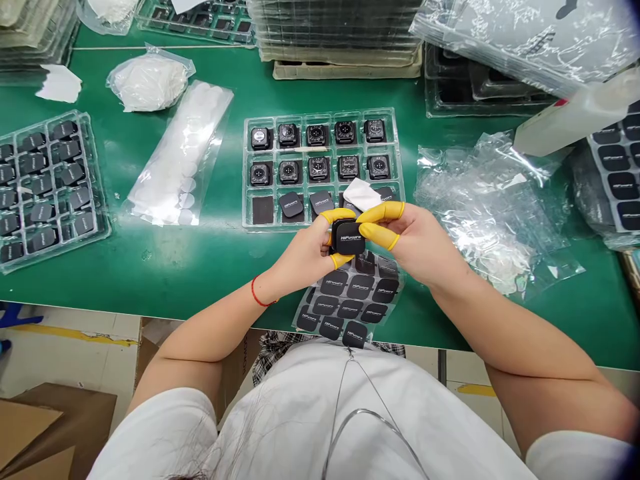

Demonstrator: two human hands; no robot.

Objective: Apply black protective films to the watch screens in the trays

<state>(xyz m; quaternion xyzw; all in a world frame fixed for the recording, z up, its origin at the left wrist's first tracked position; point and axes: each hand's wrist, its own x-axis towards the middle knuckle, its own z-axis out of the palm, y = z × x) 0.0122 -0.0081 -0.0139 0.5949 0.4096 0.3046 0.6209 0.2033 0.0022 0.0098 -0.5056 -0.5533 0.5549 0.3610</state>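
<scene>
My left hand (313, 250), with yellow finger cots, grips a black square piece (349, 237) marked HiFuture by its edges. The yellow-covered thumb and finger of my right hand (400, 230) touch the same piece at its upper right edge. Behind my hands lies a clear tray (246, 180) with two rows of black watch bodies (319, 168) and a front row holding HiFuture squares (291, 205). A white paper piece (362, 195) lies over its front right part. Below my hands, sheets of black HiFuture stickers (359, 287) reach the table's front edge.
The green table (200, 267) also bears a filled tray (43, 187) at left, a bag of clear round films (187, 153), a white bundle (150, 80), crumpled plastic (490, 207), a bottle (565, 123) at right and stacked trays (340, 33) at the back.
</scene>
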